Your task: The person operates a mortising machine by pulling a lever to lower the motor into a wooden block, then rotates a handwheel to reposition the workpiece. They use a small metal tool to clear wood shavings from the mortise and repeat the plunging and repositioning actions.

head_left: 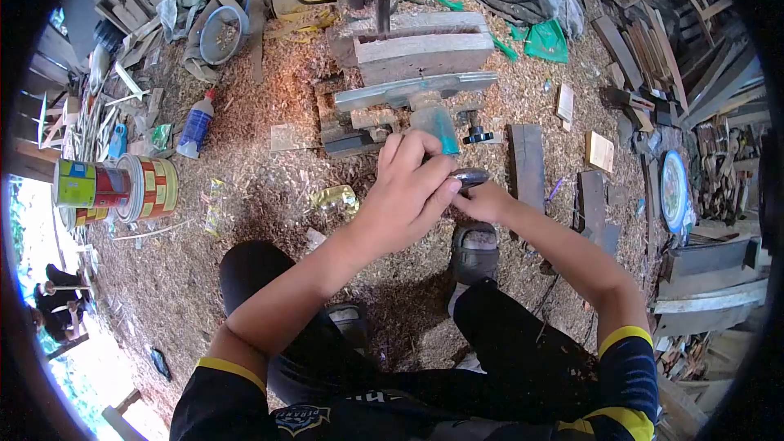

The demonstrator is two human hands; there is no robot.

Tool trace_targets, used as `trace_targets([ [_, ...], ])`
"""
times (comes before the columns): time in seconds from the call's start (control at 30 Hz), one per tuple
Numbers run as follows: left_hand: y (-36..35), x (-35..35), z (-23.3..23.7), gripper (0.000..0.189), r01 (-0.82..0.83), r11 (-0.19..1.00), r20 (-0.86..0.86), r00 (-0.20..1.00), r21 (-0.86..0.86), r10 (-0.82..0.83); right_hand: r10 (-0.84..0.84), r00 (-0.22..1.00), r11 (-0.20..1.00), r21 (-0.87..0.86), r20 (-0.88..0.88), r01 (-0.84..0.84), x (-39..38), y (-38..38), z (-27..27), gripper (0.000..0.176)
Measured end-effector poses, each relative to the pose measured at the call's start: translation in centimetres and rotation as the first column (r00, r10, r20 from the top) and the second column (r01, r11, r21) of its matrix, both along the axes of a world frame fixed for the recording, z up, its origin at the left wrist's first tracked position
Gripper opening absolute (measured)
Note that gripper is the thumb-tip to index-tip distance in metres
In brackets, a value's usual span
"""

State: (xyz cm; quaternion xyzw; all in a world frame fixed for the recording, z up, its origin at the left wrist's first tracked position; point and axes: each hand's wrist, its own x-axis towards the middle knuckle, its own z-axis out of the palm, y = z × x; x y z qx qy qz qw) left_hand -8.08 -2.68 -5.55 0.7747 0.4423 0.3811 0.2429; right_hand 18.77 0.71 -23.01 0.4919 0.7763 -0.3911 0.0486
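My left hand (406, 184) is in the middle with its fingers curled and the thumb pressed inward. What lies inside its grip is hidden. Beside the left thumb, a dark, rounded, shiny object (470, 175) sits in my right hand (487, 202), whose fingers are closed around it. Just beyond the left knuckles is a worn teal-and-grey block-like part (437, 126), belonging to a low clamp-like fixture with a long metal plate (416, 91). A black star-shaped knob (477, 137) sticks out to its right. Behind the plate stands a thick, slightly curved wooden block (425, 57).
Wood shavings cover the ground (269, 188). At left stand paint cans (147, 188), a blue bottle (196, 124) and a bucket (223, 35). Dark planks (527, 167) lie right of the fixture. A round plate-like disc (674, 190) and stacked wood (710, 278) are farther right.
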Motion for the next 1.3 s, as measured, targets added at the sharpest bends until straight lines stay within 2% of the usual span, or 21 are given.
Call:
trace_targets([
  [0.1, -0.2, -0.3, 0.1, 0.022, -0.003, 1.000, -0.017, 1.000, -0.017, 0.003, -0.006, 1.000, 1.000, 0.005, -0.012, 0.006, -0.6, 0.0, 1.7, 0.083],
  [0.17, -0.3, -0.3, 0.1, 0.021, -0.008, 0.999, -0.025, 1.000, -0.034, 0.007, -0.021, 0.994, 1.000, -0.010, 0.109, 0.022, -1.1, 0.0, 3.9, 0.083],
  [0.3, -0.5, -0.4, 0.1, 0.020, -0.009, 0.999, -0.014, 1.000, -0.033, 0.008, -0.013, 0.998, 1.000, 0.004, 0.068, 0.012, -0.6, 0.2, 2.4, 0.085],
  [0.37, -0.4, -0.3, 0.1, 0.021, -0.012, 0.999, -0.027, 1.000, -0.034, 0.011, -0.008, 0.991, 0.999, -0.031, 0.134, 0.013, -1.1, 0.6, 3.3, 0.087],
  [0.47, -0.4, -0.4, 0.1, 0.021, -0.014, 1.000, -0.027, 1.000, -0.020, 0.013, -0.003, 0.993, 1.000, 0.020, 0.114, 0.001, -1.1, 0.0, 3.5, 0.086],
  [0.7, -0.5, -0.4, -0.1, 0.020, -0.027, 0.999, -0.040, 0.999, -0.025, 0.026, -0.032, 0.996, 0.999, -0.037, 0.078, 0.035, -1.2, 0.2, 3.9, 0.084],
  [0.77, -0.4, -0.4, -0.1, 0.021, -0.030, 0.999, -0.035, 0.999, -0.019, 0.029, -0.004, 0.981, 1.000, 0.006, 0.195, 0.003, -1.9, 0.2, 5.0, 0.084],
  [0.87, -0.5, -0.5, 0.0, 0.021, -0.020, 1.000, -0.033, 0.999, -0.021, 0.020, -0.018, 0.986, 1.000, -0.016, 0.164, 0.021, -1.9, 0.0, 6.6, 0.084],
  [1.03, -0.4, -0.5, 0.0, 0.021, -0.026, 0.999, -0.035, 0.999, -0.023, 0.025, 0.008, 0.984, 1.000, -0.014, 0.176, -0.006, -1.6, 0.3, 4.8, 0.083],
  [1.2, -0.4, -0.7, 0.0, 0.021, -0.010, 0.999, -0.033, 0.999, -0.032, 0.009, -0.023, 0.976, 0.999, -0.023, 0.218, 0.029, -2.5, -0.2, 8.1, 0.080],
  [1.3, -0.3, -0.7, 0.0, 0.021, -0.009, 0.999, -0.025, 1.000, -0.037, 0.008, -0.015, 0.980, 1.000, 0.018, 0.197, 0.012, -2.0, -0.1, 6.4, 0.080],
])
